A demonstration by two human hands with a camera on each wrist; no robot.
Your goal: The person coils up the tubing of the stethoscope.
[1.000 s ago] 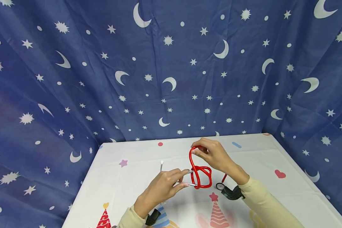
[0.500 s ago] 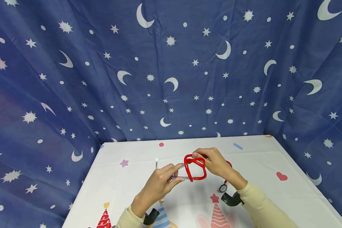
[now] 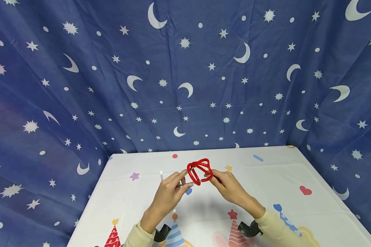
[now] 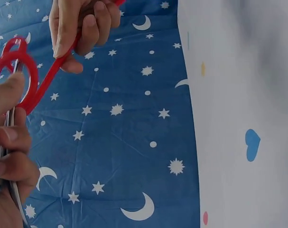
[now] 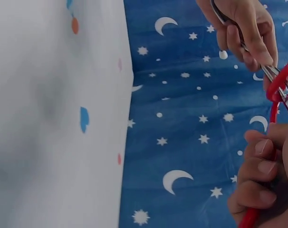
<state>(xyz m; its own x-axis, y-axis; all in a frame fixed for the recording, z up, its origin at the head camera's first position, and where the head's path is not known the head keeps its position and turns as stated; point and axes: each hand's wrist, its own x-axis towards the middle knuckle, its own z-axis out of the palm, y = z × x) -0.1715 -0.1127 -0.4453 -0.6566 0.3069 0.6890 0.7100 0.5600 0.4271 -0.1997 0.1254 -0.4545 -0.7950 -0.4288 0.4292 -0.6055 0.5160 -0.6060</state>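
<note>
A stethoscope with red tubing is held up over the table between both hands. My left hand grips its metal ear tubes, and a white ear tip sticks out behind that hand. The red tubing is wound in loops around the metal tubes, just past the left fingertips. My right hand holds a stretch of the tubing beside the loops; in the right wrist view the red tube runs through its curled fingers. The chest piece is hidden in the head view.
The table has a white cloth printed with party hats, hearts and stars. A blue curtain with moons and stars hangs behind and around it. A black wrist mount sits at the right sleeve.
Both hands have brought the stethoscope up and to the left. The right hand came down from above the loops to their right side, and the chest piece has gone from sight.
</note>
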